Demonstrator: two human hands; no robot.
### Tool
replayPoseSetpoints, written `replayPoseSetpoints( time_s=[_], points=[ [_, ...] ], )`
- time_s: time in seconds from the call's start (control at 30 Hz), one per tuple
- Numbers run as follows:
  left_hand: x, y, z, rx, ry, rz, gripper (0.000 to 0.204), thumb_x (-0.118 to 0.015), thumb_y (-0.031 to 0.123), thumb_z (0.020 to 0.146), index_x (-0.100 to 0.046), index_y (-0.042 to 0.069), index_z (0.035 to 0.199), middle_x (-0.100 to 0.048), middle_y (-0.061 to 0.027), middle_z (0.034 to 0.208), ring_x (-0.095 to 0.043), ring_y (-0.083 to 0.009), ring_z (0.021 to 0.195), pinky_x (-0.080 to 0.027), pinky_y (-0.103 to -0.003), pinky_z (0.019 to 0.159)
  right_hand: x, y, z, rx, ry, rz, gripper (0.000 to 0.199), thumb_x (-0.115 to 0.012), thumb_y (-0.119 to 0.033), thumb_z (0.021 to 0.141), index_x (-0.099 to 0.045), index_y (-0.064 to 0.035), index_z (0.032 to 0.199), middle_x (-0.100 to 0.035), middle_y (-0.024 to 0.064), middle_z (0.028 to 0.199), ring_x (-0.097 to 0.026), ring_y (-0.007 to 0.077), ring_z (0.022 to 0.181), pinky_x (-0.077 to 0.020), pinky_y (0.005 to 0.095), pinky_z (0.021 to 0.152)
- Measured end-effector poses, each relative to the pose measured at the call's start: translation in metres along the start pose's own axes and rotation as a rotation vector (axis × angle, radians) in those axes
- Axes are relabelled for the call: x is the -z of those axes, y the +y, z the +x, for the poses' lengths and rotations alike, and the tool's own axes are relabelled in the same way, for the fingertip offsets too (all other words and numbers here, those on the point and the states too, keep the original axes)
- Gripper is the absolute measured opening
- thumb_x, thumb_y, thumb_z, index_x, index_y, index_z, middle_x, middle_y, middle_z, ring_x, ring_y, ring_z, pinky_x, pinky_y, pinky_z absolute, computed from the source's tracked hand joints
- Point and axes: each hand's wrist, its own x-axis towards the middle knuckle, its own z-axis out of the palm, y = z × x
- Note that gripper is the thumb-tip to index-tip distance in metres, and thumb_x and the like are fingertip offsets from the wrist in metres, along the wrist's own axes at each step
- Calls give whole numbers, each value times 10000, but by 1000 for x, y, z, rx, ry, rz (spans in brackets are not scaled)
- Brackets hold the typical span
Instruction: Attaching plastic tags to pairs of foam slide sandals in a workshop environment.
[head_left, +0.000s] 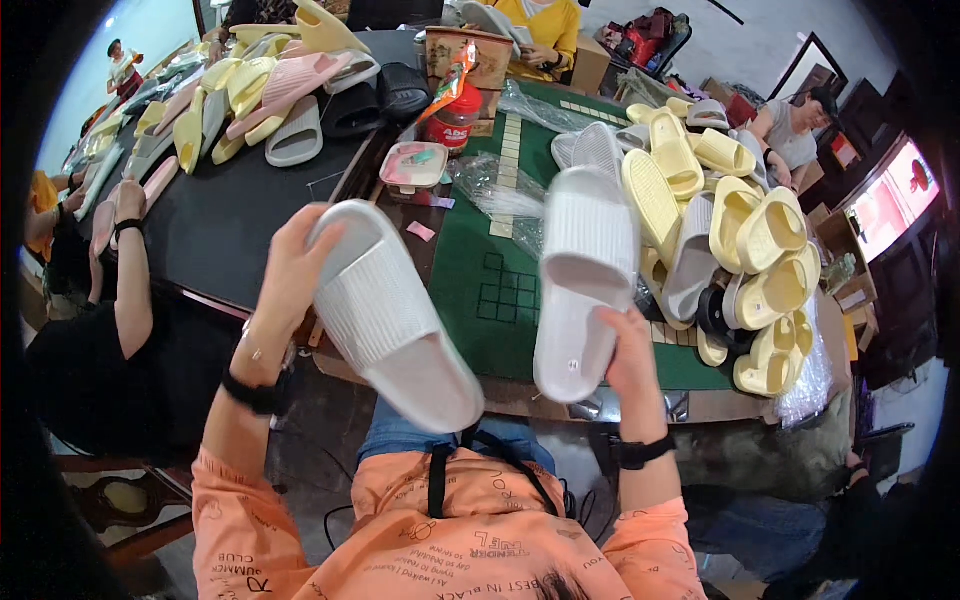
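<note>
My left hand point(295, 262) is closed on the toe end of a light grey slide slipper point(385, 315), its heel slanting down toward my lap. In my right hand point(632, 350) is a second light grey slide slipper point(588, 230), gripped by the side near its heel and held nearly upright with the toe away from me. Both have ribbed straps and hang apart from each other in front of the table edge. Just beyond the right-hand slipper lies a pile of yellow slippers point(680, 155), with some grey ones point(693, 255) among them.
A green mat point(480, 330) covers the right table. On the black table point(230, 220) lie many yellow, pink, grey and black slippers point(255, 85). A red-lidded jar point(455, 120), a plastic container point(413, 165) and clear wrapping point(490, 190) sit between. Co-workers are at the left, far side and right.
</note>
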Motion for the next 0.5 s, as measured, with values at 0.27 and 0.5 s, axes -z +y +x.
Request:
replayPoseSetpoints(
  time_s=[0.27,0.5],
  points=[
    [-88,-60,103,69,-386,71,274,-588,155,810,-577,-25,1017,-613,-44,837,-542,-96,744,-438,-245,678,-14,59,15,-30,-46,33,432,-560,-25,739,-395,-11,1139,-528,81,1013,-514,154,898,-419,283,791],
    [-131,-81,117,-149,-223,514,351,-601,198,787,-561,23,1089,-624,-139,899,-587,-192,805,-449,-300,726,-7,78,33,49,-78,-180,419,-546,-95,786,-435,43,1166,-512,137,1115,-503,192,995,-397,298,852]
  ],
)
